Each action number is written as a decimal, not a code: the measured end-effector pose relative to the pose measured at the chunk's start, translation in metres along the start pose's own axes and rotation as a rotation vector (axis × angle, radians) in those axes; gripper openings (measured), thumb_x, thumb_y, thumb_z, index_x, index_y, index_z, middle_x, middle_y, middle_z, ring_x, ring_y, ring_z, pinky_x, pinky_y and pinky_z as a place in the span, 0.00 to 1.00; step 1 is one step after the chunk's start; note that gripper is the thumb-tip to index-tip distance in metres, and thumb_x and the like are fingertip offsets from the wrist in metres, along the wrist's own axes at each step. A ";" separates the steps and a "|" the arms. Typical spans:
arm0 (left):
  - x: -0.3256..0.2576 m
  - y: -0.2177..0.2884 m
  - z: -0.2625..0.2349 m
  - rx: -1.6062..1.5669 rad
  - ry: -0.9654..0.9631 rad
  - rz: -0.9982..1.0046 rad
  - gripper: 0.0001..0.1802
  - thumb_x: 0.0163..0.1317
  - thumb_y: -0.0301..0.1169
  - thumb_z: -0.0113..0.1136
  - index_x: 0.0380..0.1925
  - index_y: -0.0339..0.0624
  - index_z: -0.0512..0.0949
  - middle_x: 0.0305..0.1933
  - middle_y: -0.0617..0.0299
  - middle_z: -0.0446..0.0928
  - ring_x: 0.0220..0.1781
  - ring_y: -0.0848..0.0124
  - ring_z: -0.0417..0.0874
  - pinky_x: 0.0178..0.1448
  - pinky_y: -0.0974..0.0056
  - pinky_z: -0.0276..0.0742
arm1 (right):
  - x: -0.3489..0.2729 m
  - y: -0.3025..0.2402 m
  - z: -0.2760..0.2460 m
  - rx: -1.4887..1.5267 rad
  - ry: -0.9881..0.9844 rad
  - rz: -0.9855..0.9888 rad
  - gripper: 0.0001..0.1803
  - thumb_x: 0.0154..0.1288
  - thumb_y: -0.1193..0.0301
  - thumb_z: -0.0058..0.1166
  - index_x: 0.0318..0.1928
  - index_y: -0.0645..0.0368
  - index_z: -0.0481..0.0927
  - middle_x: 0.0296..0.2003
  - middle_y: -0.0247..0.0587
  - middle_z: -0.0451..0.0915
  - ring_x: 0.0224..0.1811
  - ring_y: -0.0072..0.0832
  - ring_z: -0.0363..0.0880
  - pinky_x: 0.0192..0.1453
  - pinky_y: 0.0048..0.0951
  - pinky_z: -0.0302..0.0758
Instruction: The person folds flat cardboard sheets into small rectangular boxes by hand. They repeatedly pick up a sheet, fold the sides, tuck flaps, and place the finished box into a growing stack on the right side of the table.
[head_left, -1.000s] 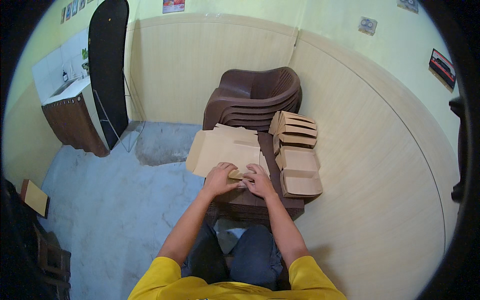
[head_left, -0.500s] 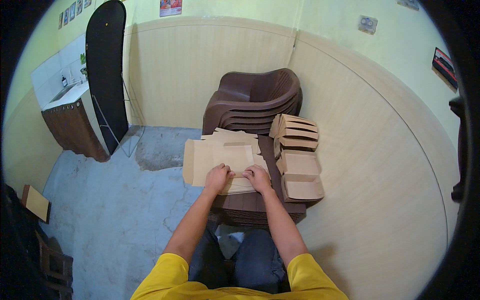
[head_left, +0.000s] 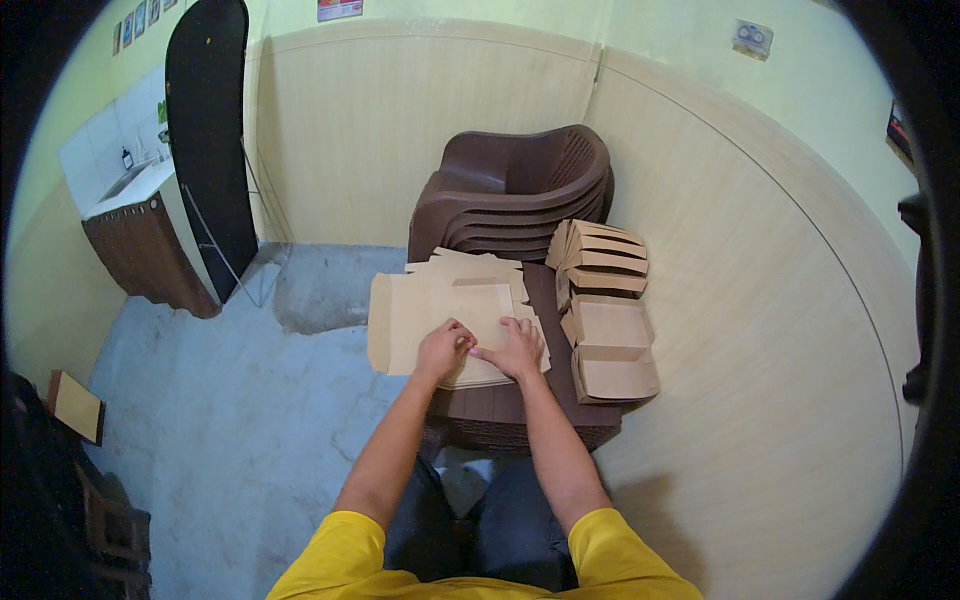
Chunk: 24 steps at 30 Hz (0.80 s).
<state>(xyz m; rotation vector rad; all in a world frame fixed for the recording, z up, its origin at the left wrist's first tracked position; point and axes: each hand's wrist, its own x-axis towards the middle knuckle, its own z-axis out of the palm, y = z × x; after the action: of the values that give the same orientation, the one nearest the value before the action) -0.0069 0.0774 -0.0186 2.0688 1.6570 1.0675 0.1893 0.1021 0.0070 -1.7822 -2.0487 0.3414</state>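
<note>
1. Count: one flat cardboard blank (head_left: 425, 315) on top of one pile of flat blanks (head_left: 480, 272); about five folded brown boxes (head_left: 607, 320) in a row; one stack of brown plastic chairs (head_left: 520, 190).
2. Left hand (head_left: 442, 348) and right hand (head_left: 513, 347), fingers curled, press the top blank at the near edge of the dark stool (head_left: 520, 415); fingertips nearly meet.
3. The blank overhangs the stool's left edge. Boxes line its right edge, near the wall panel.
4. Open concrete floor (head_left: 230, 420) lies left.
</note>
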 end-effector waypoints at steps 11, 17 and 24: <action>0.005 -0.012 -0.018 -0.157 -0.116 0.079 0.09 0.59 0.31 0.79 0.41 0.50 0.93 0.49 0.58 0.85 0.49 0.56 0.88 0.57 0.55 0.85 | 0.029 0.042 0.010 0.443 -0.143 -0.092 0.42 0.53 0.75 0.82 0.69 0.51 0.75 0.62 0.45 0.77 0.65 0.42 0.78 0.68 0.41 0.78; -0.007 -0.011 0.000 -0.202 -0.058 0.054 0.10 0.64 0.26 0.70 0.45 0.46 0.91 0.51 0.52 0.84 0.54 0.49 0.85 0.63 0.51 0.82 | 0.006 0.043 0.015 0.430 0.119 -0.157 0.35 0.59 0.73 0.77 0.66 0.49 0.77 0.60 0.44 0.75 0.65 0.44 0.77 0.69 0.43 0.76; -0.028 0.060 0.040 0.286 0.101 -0.214 0.38 0.59 0.36 0.76 0.68 0.30 0.75 0.61 0.41 0.78 0.59 0.41 0.78 0.66 0.46 0.78 | -0.010 0.026 0.006 0.360 0.298 -0.215 0.35 0.56 0.66 0.77 0.66 0.38 0.83 0.63 0.47 0.71 0.71 0.53 0.68 0.76 0.52 0.68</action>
<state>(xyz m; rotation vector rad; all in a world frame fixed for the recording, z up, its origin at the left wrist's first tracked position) 0.0619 0.0417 -0.0188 1.9663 2.1352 0.9238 0.2109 0.0971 -0.0110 -1.3006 -1.8113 0.3328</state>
